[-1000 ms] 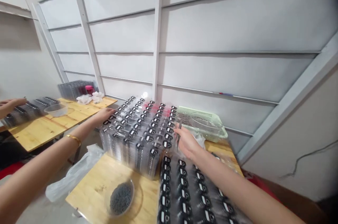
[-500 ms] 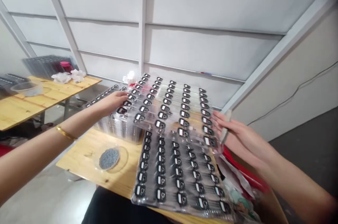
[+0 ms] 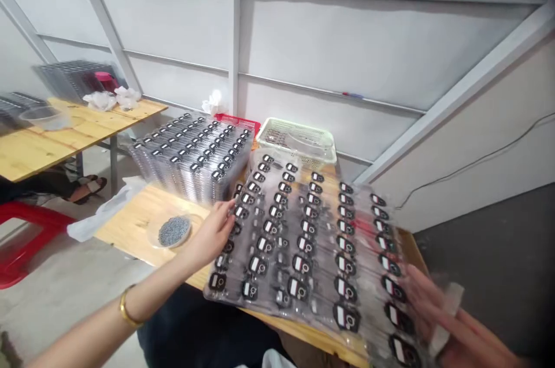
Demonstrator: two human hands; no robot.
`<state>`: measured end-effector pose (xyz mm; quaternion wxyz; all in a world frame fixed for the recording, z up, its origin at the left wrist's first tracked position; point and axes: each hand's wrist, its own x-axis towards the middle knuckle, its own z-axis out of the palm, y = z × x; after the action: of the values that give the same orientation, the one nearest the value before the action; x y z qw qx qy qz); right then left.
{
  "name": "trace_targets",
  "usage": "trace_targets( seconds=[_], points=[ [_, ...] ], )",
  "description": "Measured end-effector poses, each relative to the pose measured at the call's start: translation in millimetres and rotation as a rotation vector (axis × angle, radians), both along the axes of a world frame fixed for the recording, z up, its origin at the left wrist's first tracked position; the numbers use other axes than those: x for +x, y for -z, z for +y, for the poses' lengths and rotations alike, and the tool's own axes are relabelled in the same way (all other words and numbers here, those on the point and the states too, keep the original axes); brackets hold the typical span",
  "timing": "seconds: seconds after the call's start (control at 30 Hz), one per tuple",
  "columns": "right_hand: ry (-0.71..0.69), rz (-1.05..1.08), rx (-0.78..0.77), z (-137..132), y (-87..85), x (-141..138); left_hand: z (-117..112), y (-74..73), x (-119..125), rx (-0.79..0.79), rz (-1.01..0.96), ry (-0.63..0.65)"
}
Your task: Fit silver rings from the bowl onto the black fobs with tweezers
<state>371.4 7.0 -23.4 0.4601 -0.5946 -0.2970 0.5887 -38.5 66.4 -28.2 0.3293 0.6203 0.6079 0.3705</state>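
Note:
A clear plastic tray [image 3: 312, 252] holds rows of small black-and-white pieces and tilts over a wooden board [image 3: 147, 212]. My left hand [image 3: 212, 235] grips its near left edge, fingers over the first pieces. My right hand [image 3: 433, 316], blurred by motion, is at the tray's right corner with a pale strip [image 3: 451, 304] in its fingers. Behind the tray stands a stack of similar trays [image 3: 191, 157]. A round dish of grey granules [image 3: 174, 231] sits on the board, close to my left hand.
A pale green basket [image 3: 297, 142] and a red basket [image 3: 237, 122] stand behind the tray. A white plastic bag [image 3: 104, 212] lies by the board. Another table [image 3: 52, 137] carries more trays. A red stool [image 3: 30, 241] and a sandalled foot [image 3: 87, 188] are on the floor.
The tray has come away from the stack toward me and to the right, uncovering the green basket. My left hand went from the stack to the tray's edge; my right hand moved right.

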Motion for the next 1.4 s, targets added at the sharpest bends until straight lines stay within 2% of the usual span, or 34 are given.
trace_targets(
  seconds=[0.1, 0.17, 0.33, 0.43, 0.63, 0.97, 1.23, 1.4],
  points=[
    [0.065, 0.042, -0.088, -3.1, 24.1, -1.2, -18.7, 19.2, 0.6, 0.001, 0.020, -0.042],
    [0.075, 0.055, -0.115, -0.7, 31.7, -8.2, -28.3, 27.4, -1.2, -0.006, 0.038, -0.075],
    [0.061, 0.119, -0.133, 9.3, 28.9, -27.7, -49.2, 43.8, -9.2, -0.060, 0.070, -0.127],
    [0.025, 0.159, -0.134, 15.9, 24.3, -32.2, -57.8, 59.3, -16.0, -0.077, 0.087, -0.163],
    [-0.049, 0.119, -0.048, 27.6, 24.2, -29.2, -54.7, 88.6, -26.8, -0.030, 0.130, -0.196],
    [-0.167, 0.146, 0.001, 40.6, 32.7, -33.0, -52.8, 98.8, -31.9, 0.004, 0.207, -0.207],
    [-0.144, 0.143, -0.042, 42.4, 27.4, -37.3, -48.7, 98.6, -29.0, -0.067, 0.179, -0.232],
    [-0.128, 0.134, -0.050, 40.4, 37.3, -29.9, -51.0, 94.7, -26.3, -0.093, 0.146, -0.221]
  ],
)
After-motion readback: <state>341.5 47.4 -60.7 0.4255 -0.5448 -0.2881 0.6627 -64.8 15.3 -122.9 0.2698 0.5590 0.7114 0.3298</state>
